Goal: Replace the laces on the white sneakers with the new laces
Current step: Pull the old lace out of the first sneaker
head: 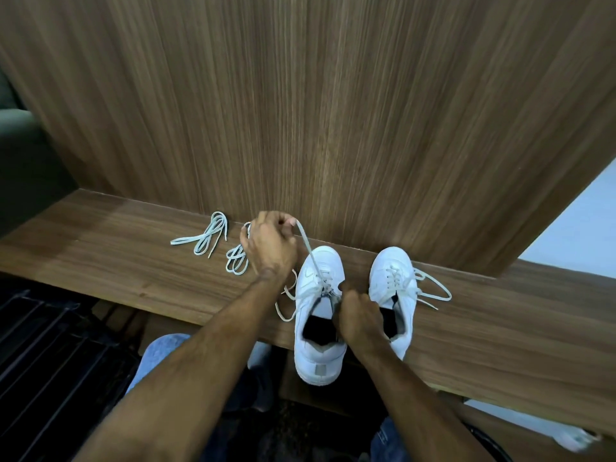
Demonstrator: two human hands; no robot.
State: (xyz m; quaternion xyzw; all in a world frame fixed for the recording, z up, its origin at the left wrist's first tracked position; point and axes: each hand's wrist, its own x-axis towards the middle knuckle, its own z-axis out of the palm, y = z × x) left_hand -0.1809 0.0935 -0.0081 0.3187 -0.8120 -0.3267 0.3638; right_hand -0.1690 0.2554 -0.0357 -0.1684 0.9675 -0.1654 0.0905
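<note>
Item 1: left sneaker [320,331], white, upright on the desk [500,345], heel hanging over the near edge, toe pointing at the back panel. Its old lace [308,250] is partly undone; 1 strand rises taut from the eyelets up and to the left, and slack loops lie on the desk at the shoe's left side.

Item 2: right hand [358,320], set at the inner side of that sneaker's opening, between the 2 shoes. Grip: fingers curled around the collar and tongue area, holding the shoe.

Item 3: right sneaker [393,288], white, just beside the first, toe toward the back panel, heel near the near edge. It is laced, with the bow loops spread on the desk to its right.

Item 4: left hand [270,243], raised above the desk, left of the first sneaker's toe. Grip: fingers pinched closed on the taut strand of the old lace.

Item 5: 2 bundles of new laces, pale, lying toward the far edge of the desk. The nearer bundle [236,260] is partly hidden behind the left hand; the farther bundle [206,236] lies to its left, apart from the shoes.

Item 6: back panel [333,111], brown wood grain, rising from the desk's far edge.
</note>
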